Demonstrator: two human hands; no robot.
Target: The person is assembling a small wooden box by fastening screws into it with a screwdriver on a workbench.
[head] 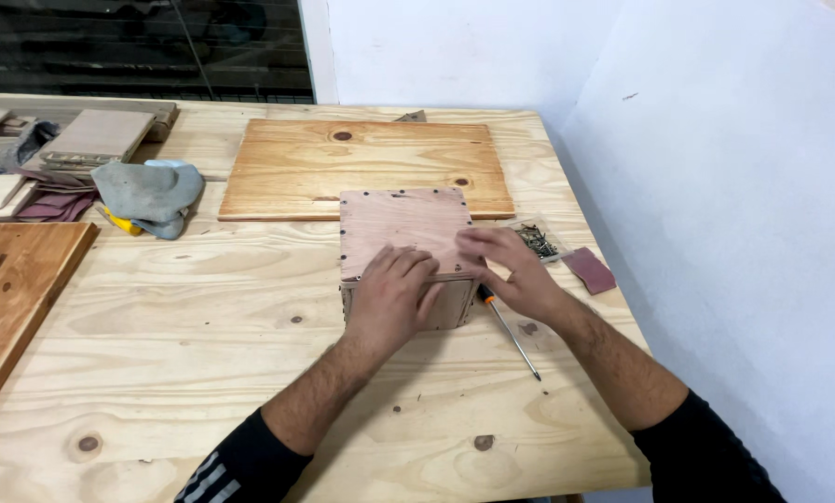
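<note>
A small wooden box (403, 244) sat near the middle of the plywood workbench (203, 373), its reddish lid facing up with small nails along the edges. The left hand (391, 300) lay flat and spread over the lid's near edge and the front wall, fingers open, pressing rather than gripping. The right hand (511, 268), at three o'clock from the box, rested its open fingers on the lid's near right corner, clasping nothing. A screwdriver (509, 333) with an orange and black handle lay on the bench at five o'clock from the box, just beside the right wrist and untouched. At two o'clock lay a small clear packet of screws (536, 241) and a reddish piece of sandpaper (590, 270). A larger pine board (362, 168) lay at twelve o'clock, touching the box's far side. A grey cloth (149, 196) sat at ten o'clock, well apart.
</note>
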